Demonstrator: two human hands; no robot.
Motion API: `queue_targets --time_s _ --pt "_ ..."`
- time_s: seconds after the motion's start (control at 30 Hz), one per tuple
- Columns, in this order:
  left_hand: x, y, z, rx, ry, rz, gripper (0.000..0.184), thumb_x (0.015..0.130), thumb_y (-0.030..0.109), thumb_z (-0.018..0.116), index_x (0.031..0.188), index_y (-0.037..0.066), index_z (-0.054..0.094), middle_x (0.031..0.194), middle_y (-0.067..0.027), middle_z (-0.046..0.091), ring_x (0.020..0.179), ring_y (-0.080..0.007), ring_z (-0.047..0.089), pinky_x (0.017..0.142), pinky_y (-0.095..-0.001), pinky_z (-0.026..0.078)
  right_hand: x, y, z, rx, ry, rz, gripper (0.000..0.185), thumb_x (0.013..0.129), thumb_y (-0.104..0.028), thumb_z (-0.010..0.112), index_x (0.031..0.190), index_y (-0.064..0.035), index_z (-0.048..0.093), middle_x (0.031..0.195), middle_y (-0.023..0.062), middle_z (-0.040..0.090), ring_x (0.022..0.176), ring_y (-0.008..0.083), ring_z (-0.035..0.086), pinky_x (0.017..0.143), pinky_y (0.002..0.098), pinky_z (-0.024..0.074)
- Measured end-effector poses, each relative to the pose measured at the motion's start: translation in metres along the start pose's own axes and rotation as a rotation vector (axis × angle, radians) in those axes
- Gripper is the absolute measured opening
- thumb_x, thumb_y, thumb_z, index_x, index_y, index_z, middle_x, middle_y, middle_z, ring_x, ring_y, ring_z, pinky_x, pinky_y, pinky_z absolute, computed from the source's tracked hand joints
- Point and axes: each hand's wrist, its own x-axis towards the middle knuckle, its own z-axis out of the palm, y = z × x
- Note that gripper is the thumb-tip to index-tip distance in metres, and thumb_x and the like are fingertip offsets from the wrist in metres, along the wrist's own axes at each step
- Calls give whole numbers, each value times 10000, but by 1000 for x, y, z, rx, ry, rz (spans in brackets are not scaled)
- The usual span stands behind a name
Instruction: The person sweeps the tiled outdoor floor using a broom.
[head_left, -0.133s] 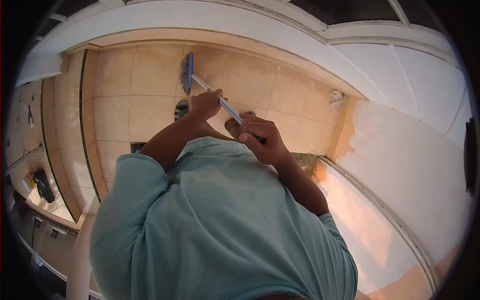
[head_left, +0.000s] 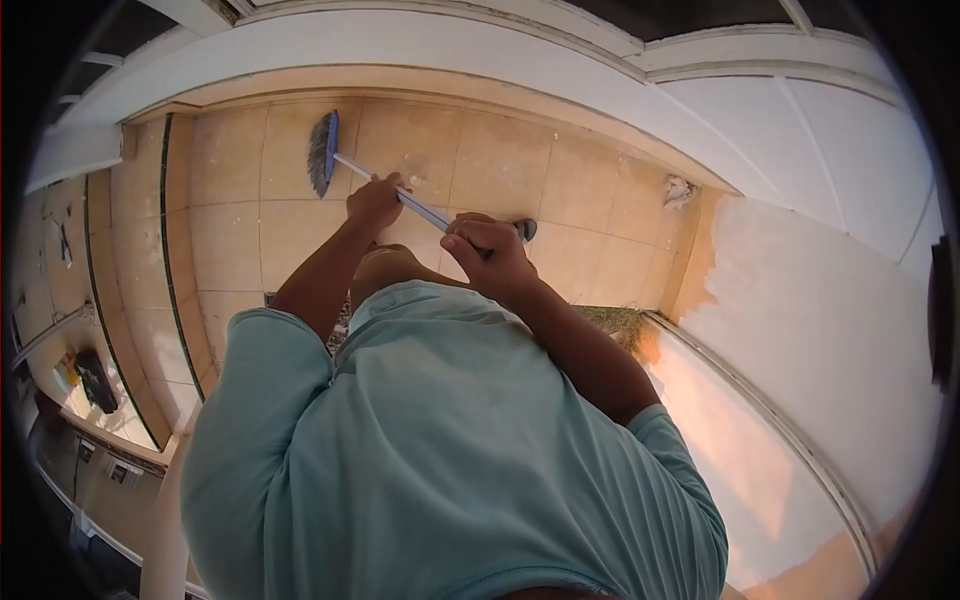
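A broom (head_left: pixel 428 211) with a pale stick slants across the middle of the head view. Its blue head with grey bristles rests on the tiled floor (head_left: pixel 500 165), up and to the left of my hands. My left hand (head_left: pixel 376 203) is wrapped round the lower part of the stick, closer to the bristles. Higher on the stick, near its end, my right hand (head_left: pixel 492 255) is closed in a fist. Part of a shoe (head_left: pixel 525 230) shows just beyond my right hand.
A white wall with a tan skirting (head_left: pixel 400 78) runs along the far side. A crumpled pale scrap (head_left: pixel 679 192) lies in the right corner. Dark-edged steps (head_left: pixel 178 260) are at the left, with a black object (head_left: pixel 95 381) below. A door track (head_left: pixel 760 425) runs at the right.
The broom head has swept left over the tiles. Both hands have moved left with the stick, still gripping it.
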Motion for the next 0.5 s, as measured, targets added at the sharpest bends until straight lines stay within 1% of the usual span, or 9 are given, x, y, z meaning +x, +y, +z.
queue_targets --time_s 0.03,0.07,0.1,0.17,0.2,0.23,0.3,0.43,0.5 --pt "11 -1 7 -24 12 -4 371 943 487 564 1134 175 626 1014 -131 702 960 -333 695 789 -497 526 1 8 -4 35 58 5 292 877 -74 703 681 6 502 606 91 469 587 214 448 583 380 393" --pt "30 4 17 13 2 -19 373 940 523 553 1156 227 624 1080 -90 709 1006 -308 697 788 -482 546 1 17 -14 7 65 3 317 871 -87 711 661 -10 486 591 84 446 580 235 448 588 375 403" --pt "36 34 42 -28 -8 -8 373 940 523 553 1156 227 624 1080 -90 709 1006 -308 697 788 -482 546 -12 19 -40 -28 50 24 317 871 -87 711 661 -10 486 591 84 446 580 235 448 588 375 403" --pt "41 35 55 113 12 8 385 934 528 560 1154 219 625 1119 -112 689 1013 -321 691 805 -493 544 -19 39 -50 -118 28 -158 316 862 -93 715 649 -26 491 587 78 450 585 259 462 610 380 408" --pt "43 50 64 81 6 40 395 934 521 568 1137 187 627 1069 -127 696 978 -337 693 798 -494 538 -25 45 -66 -101 20 -181 325 851 -92 717 633 -39 481 589 75 462 586 270 475 653 377 421" --pt "52 77 73 45 5 95 408 935 515 576 1119 154 628 1020 -141 703 942 -353 695 790 -494 531 -35 47 -91 -89 33 -184 325 851 -92 717 633 -39 481 589 75 462 586 270 475 653 377 421" --pt "66 148 97 39 -31 137 416 935 528 569 1089 147 635 1039 -148 695 934 -357 694 789 -495 531 -56 52 -143 -185 73 -191 337 849 -93 717 625 -37 470 586 80 458 576 262 473 674 372 421" --pt "64 286 164 4 -64 293 407 935 549 548 1070 177 647 1040 -128 685 935 -359 693 775 -504 536 -127 49 -237 -250 261 -12 325 835 -90 730 624 -36 489 575 74 454 577 259 471 675 362 427" --pt "57 338 184 16 -90 347 399 931 551 544 1079 195 646 1052 -131 679 942 -357 694 769 -504 540 -158 52 -275 -300 240 22 306 830 -72 716 628 -32 490 578 73 452 576 257 462 668 359 424"
